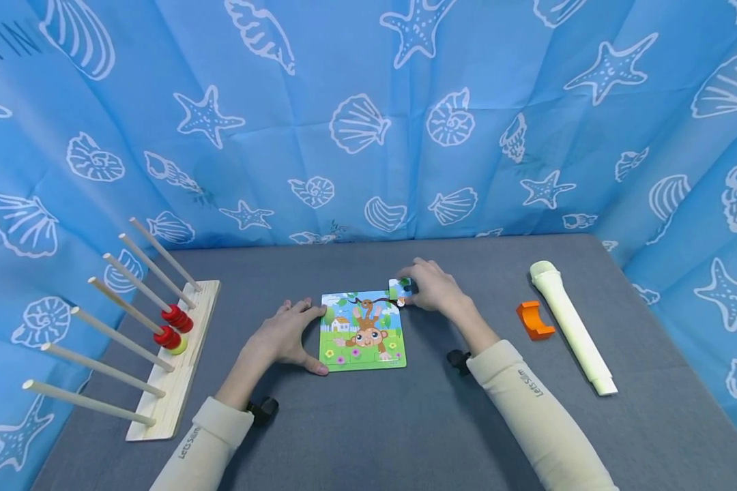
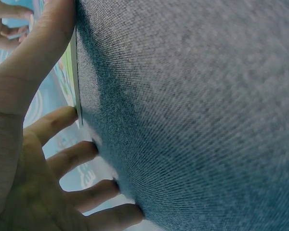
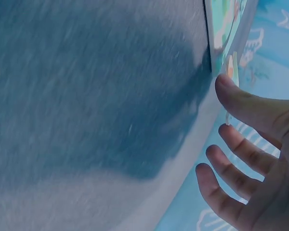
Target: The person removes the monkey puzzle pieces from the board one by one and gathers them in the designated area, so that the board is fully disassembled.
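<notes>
Toward the far edge of the tabletop, the monkey puzzle touches the spread-fingered left hand; the right hand pinches a piece at the puzzle's far-right corner.

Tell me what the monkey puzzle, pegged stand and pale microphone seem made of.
Monkey puzzle: perhaps thin wood or cardboard with a smooth printed face, given its flat, straight edge. Pegged stand: probably unpainted wood, matte, by its pale tan surface. Pale microphone: likely plastic, smooth, from its even colour, though that's open.
</notes>
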A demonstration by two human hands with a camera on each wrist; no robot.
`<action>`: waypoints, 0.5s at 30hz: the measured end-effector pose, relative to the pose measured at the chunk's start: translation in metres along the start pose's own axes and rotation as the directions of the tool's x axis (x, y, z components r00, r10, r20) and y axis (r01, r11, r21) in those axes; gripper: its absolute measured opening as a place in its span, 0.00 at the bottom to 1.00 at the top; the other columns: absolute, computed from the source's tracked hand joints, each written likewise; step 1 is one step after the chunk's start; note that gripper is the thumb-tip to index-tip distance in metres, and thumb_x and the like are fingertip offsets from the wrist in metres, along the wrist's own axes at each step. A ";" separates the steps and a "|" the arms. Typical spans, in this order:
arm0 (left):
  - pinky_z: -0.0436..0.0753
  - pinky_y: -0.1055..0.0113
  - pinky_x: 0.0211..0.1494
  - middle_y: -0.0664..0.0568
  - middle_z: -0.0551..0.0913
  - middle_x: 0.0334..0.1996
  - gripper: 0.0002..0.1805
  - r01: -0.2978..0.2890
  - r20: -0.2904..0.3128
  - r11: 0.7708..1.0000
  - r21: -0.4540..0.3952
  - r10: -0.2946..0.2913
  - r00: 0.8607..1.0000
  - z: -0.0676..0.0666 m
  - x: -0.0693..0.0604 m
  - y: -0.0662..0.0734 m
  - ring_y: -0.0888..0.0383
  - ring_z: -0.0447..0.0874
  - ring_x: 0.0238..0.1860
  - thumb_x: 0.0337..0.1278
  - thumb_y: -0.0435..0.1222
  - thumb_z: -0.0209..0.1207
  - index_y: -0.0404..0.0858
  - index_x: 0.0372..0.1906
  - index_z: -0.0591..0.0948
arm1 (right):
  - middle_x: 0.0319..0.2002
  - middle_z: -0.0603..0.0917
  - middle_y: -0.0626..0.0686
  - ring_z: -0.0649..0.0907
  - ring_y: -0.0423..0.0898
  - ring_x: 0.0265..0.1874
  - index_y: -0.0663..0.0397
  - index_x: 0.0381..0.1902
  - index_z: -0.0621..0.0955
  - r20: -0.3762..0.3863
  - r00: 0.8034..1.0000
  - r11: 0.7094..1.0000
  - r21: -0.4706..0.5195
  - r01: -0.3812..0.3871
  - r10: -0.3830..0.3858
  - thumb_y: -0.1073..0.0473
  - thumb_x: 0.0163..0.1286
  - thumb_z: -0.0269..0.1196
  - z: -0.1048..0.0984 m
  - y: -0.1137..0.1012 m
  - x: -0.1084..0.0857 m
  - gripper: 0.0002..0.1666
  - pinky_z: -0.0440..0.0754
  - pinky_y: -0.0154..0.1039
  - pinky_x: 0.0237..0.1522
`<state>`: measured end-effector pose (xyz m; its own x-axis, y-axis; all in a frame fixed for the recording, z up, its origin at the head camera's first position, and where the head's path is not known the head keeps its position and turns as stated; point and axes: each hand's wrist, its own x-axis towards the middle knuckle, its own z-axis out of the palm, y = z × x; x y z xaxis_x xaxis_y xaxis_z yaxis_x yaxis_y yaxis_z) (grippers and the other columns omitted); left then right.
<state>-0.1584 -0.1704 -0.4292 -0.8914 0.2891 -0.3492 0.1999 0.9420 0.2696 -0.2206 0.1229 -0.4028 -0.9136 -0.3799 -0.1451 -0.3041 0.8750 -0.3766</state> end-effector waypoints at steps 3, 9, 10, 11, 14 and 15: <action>0.64 0.27 0.72 0.38 0.57 0.81 0.64 0.001 0.008 1.000 -0.006 -0.001 1.000 0.000 0.000 0.000 0.26 0.50 0.80 0.32 0.63 0.80 0.48 0.79 0.64 | 0.65 0.78 0.64 0.75 0.64 0.66 0.54 0.64 0.82 0.019 1.000 1.000 0.017 -0.009 0.009 0.61 0.66 0.72 -0.003 0.010 -0.001 0.28 0.76 0.70 0.62; 0.64 0.27 0.72 0.38 0.57 0.81 0.64 -0.001 0.008 1.000 -0.005 0.001 1.000 0.000 0.000 0.000 0.26 0.50 0.79 0.32 0.64 0.80 0.48 0.79 0.64 | 0.57 0.80 0.63 0.80 0.60 0.59 0.56 0.64 0.81 0.050 0.998 0.999 0.041 -0.035 0.033 0.62 0.66 0.72 -0.009 0.026 -0.001 0.28 0.78 0.66 0.59; 0.64 0.27 0.73 0.38 0.57 0.81 0.64 0.001 0.010 1.000 -0.004 -0.001 1.000 -0.001 0.000 0.000 0.26 0.50 0.80 0.31 0.64 0.80 0.48 0.79 0.64 | 0.56 0.80 0.63 0.80 0.60 0.58 0.56 0.64 0.81 0.053 0.998 0.999 0.040 -0.037 0.035 0.62 0.66 0.72 -0.009 0.029 -0.001 0.28 0.78 0.65 0.58; 0.64 0.27 0.72 0.38 0.57 0.81 0.65 -0.001 0.008 1.000 -0.002 0.001 1.000 -0.001 0.000 0.000 0.26 0.50 0.79 0.31 0.64 0.79 0.48 0.79 0.64 | 0.55 0.81 0.62 0.80 0.59 0.56 0.56 0.64 0.81 0.057 0.998 0.998 0.039 -0.039 0.037 0.62 0.66 0.72 -0.010 0.031 -0.001 0.28 0.79 0.64 0.57; 0.65 0.28 0.72 0.38 0.57 0.81 0.65 -0.003 0.006 1.000 0.000 0.003 1.000 -0.001 -0.001 0.000 0.26 0.50 0.79 0.31 0.64 0.79 0.48 0.79 0.64 | 0.55 0.80 0.63 0.80 0.59 0.56 0.56 0.64 0.81 0.070 0.997 0.998 0.038 -0.045 0.042 0.62 0.66 0.71 -0.011 0.036 -0.001 0.28 0.79 0.63 0.56; 0.65 0.28 0.72 0.38 0.57 0.81 0.64 -0.002 0.005 1.000 -0.001 0.002 1.000 -0.001 -0.001 0.000 0.26 0.50 0.79 0.31 0.64 0.79 0.48 0.79 0.64 | 0.55 0.80 0.63 0.80 0.59 0.56 0.56 0.64 0.81 0.076 0.996 0.998 0.040 -0.047 0.044 0.62 0.67 0.71 -0.010 0.038 -0.001 0.28 0.78 0.63 0.57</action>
<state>-0.1581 -0.1708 -0.4280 -0.8891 0.2920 -0.3526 0.2016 0.9412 0.2709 -0.2335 0.1594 -0.4072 -0.9027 -0.3631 -0.2309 -0.2499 0.8793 -0.4055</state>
